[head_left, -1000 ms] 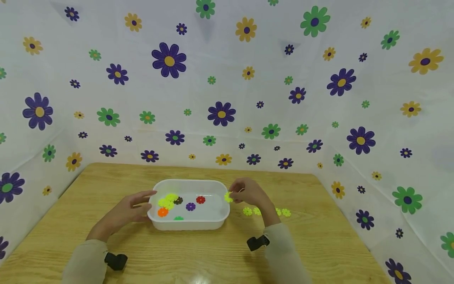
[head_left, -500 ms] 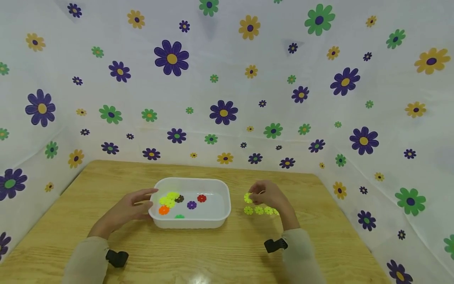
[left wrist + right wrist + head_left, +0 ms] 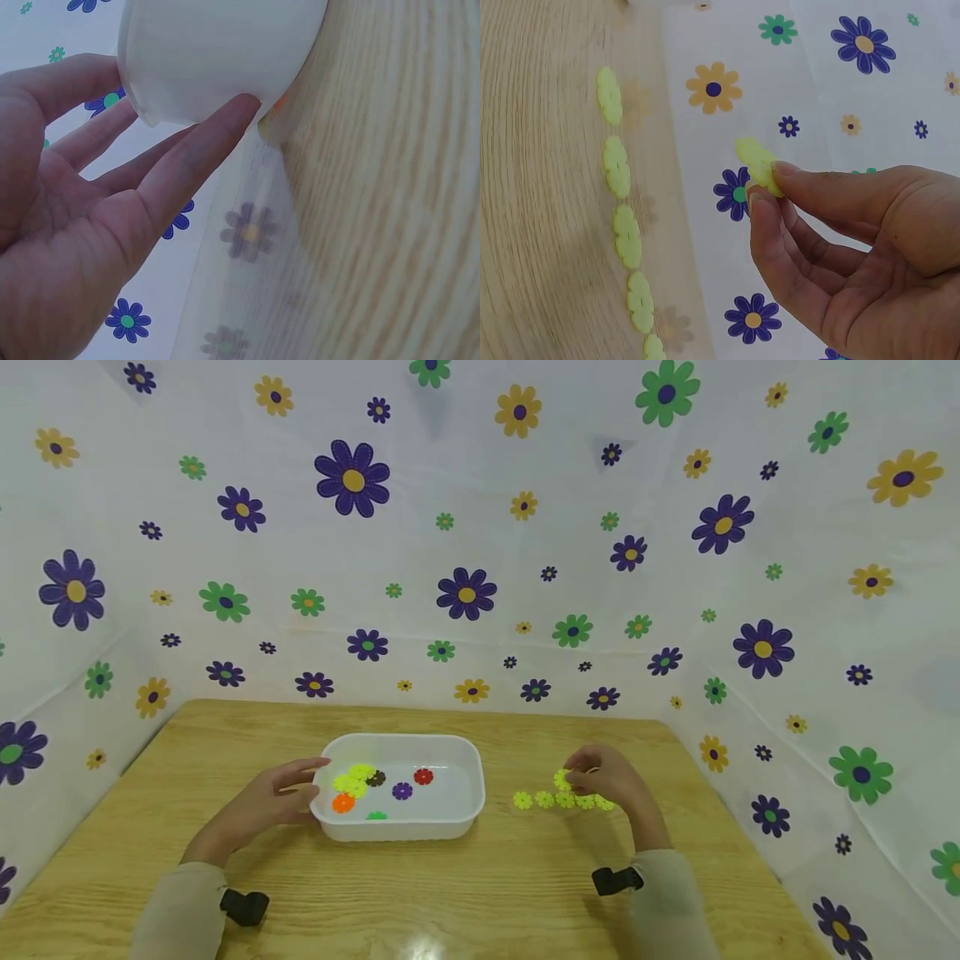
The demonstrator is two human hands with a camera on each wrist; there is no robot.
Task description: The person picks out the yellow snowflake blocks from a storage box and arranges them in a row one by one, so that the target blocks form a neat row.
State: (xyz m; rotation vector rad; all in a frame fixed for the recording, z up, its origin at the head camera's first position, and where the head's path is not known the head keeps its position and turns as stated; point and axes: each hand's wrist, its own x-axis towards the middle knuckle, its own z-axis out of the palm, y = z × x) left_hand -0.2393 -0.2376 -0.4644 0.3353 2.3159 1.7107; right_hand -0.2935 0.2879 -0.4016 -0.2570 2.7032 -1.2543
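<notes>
My right hand (image 3: 606, 774) pinches a yellow flower-shaped disc (image 3: 759, 165) between thumb and fingertips, above the table. Just below it, a row of matching yellow discs (image 3: 522, 800) lies flat on the wood; the hand partly covers the row's right end. At the left end of the white plastic tray (image 3: 405, 832), my left hand (image 3: 262, 806) rests its fairly straight fingers and thumb against the wall and rim. Inside the tray are several overlapping yellow discs (image 3: 352, 782), plus orange (image 3: 343, 803), brown (image 3: 376, 779), purple (image 3: 402, 791), red (image 3: 423, 776) and green (image 3: 377, 816) ones.
The wooden table (image 3: 420, 902) carries the tray and the row. A white cloth (image 3: 480, 552) printed with purple, green and yellow flowers surrounds the table at the back and both sides. Each wrist wears a black camera (image 3: 617, 881).
My right hand has carried the yellow disc from the tray's right rim rightward, to over the row on the table. My left hand has stayed at the tray's left end.
</notes>
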